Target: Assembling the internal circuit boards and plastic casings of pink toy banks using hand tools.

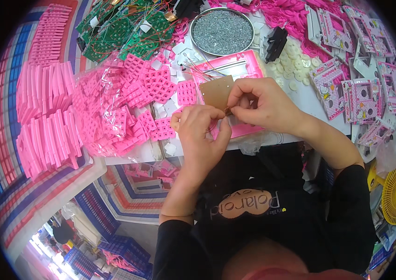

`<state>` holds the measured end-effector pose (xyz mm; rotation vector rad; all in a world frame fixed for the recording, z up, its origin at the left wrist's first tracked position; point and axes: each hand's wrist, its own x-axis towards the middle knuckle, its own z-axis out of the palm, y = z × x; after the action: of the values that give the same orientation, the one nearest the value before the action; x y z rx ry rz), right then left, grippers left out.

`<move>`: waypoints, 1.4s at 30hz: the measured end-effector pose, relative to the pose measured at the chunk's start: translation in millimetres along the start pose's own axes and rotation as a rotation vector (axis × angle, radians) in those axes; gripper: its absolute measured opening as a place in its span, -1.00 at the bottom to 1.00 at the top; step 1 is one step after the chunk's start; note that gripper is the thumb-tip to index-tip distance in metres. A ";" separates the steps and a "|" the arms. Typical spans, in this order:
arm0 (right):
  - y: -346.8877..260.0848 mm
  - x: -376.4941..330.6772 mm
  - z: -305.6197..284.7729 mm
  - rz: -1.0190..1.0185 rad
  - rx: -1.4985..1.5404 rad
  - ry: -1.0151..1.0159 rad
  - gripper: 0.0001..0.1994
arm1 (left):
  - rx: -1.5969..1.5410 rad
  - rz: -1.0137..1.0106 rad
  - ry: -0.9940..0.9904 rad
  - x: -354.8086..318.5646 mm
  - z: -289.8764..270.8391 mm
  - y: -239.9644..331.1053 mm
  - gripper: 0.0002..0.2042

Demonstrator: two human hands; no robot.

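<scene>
In front of me lies a pink plastic housing [250,63] with a plain brown board [216,92] over it. Thin wires and metal rods show at the housing's far side. My right hand [268,105] pinches a small dark brown piece [227,112] between thumb and fingers, just at the board's near edge. From the left, my left hand [201,130] meets it there, with thumb and forefinger drawn together close to the piece. What the left fingertips grip, if anything, is too small to make out.
Pink keypads [109,107] heap up at left, beside stacked pink panels [46,88]. Green circuit boards [114,32] with wires lie far left. A round tray of screws [222,31] stands beyond the housing. White discs [293,63] and printed pink covers [363,98] spread at right.
</scene>
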<state>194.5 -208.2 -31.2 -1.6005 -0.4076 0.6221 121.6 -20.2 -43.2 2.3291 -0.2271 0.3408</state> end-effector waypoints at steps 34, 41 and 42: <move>19.8 -16.8 31.0 -0.778 -0.838 0.228 -0.80 | -0.686 -0.546 -0.543 23.1 -29.0 -26.6 -0.83; 19.8 -19.2 28.7 -0.697 -1.030 0.140 -0.85 | -0.155 0.036 -0.347 15.6 -20.4 -25.6 -0.74; 21.9 -19.2 28.5 -0.690 -1.045 0.127 -0.85 | -0.135 0.110 -0.309 13.5 -15.5 -28.8 -0.74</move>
<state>159.8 -199.9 -51.1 -2.2513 -1.2551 -0.3062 139.2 10.1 -47.7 2.2316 -0.5142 0.0143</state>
